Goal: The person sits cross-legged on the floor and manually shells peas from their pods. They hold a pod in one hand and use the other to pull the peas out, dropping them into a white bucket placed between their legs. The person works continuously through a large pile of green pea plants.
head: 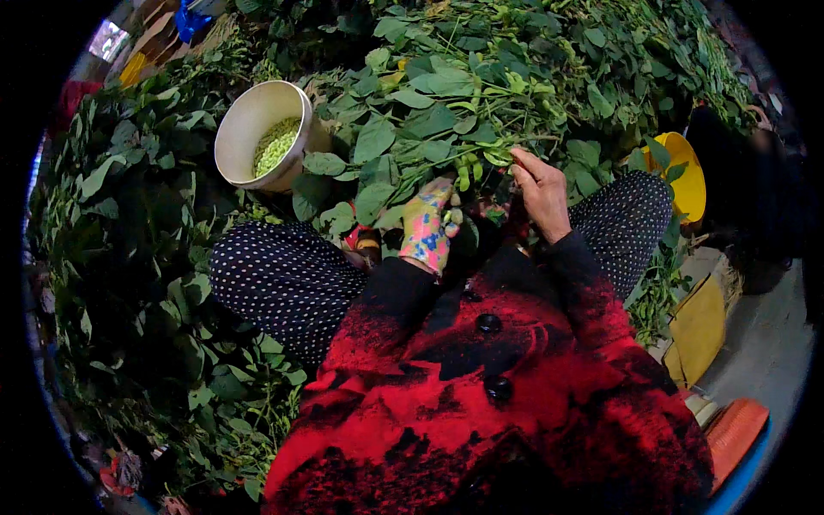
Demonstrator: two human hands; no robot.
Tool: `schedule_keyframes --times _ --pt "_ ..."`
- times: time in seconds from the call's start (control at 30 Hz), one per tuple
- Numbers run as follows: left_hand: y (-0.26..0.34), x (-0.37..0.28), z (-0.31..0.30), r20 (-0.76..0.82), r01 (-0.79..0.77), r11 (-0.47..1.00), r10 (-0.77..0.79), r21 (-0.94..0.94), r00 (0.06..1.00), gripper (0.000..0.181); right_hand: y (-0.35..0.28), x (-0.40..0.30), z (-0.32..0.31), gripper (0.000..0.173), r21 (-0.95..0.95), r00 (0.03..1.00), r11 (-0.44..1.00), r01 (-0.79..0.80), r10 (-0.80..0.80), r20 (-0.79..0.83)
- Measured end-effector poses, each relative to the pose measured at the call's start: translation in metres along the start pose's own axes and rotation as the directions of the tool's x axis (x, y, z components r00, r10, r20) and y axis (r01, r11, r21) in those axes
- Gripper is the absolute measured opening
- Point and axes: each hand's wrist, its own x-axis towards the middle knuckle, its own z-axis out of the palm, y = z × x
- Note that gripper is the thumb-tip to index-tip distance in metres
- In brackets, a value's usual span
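Note:
My left hand (pixel 427 222), in a floral-patterned glove, is curled around the stems of a leafy soybean plant (pixel 438 122). Green pods (pixel 470 170) hang from the plant right beside its fingertips. Bare and pinched, my right hand (pixel 543 193) has thumb and forefinger at a light green pod (pixel 497 156); whether that pod is still joined to the stem I cannot tell. Up and left of my hands stands a white plastic bucket (pixel 309 151), tilted in view, with shelled green beans (pixel 278 147) in its bottom.
Heaped soybean plants (pixel 122 238) surround me on the left and ahead. A yellow container (pixel 689 177) stands beyond my right knee, near a dark-clothed person (pixel 740 193). At lower right lie a yellow folded item (pixel 698 328) and an orange woven item (pixel 737 438) on grey floor.

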Motion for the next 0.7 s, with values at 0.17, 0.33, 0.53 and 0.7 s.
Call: schedule_keyframes --times 0.17,0.33,0.53,0.7 --pt "0.003 0.012 0.021 -0.123 -0.024 0.990 0.042 0.142 0.991 0.021 0.002 -0.010 0.003 0.023 0.047 0.999 0.999 0.004 -0.006 0.047" --pt "-0.004 0.035 0.021 -0.191 0.079 0.931 -0.010 0.356 0.982 0.024 0.003 -0.013 -0.003 0.025 0.059 0.998 0.998 0.026 -0.029 0.059" --pt "0.000 0.042 0.031 -0.023 -0.136 0.810 0.181 0.570 0.983 0.016 -0.011 0.005 -0.015 0.023 0.170 0.997 0.983 -0.071 0.068 0.021" --pt "0.013 0.063 0.022 0.286 -0.543 0.419 0.535 0.727 0.795 0.015 -0.044 0.026 -0.019 0.023 0.242 0.999 0.969 -0.045 0.048 -0.010"
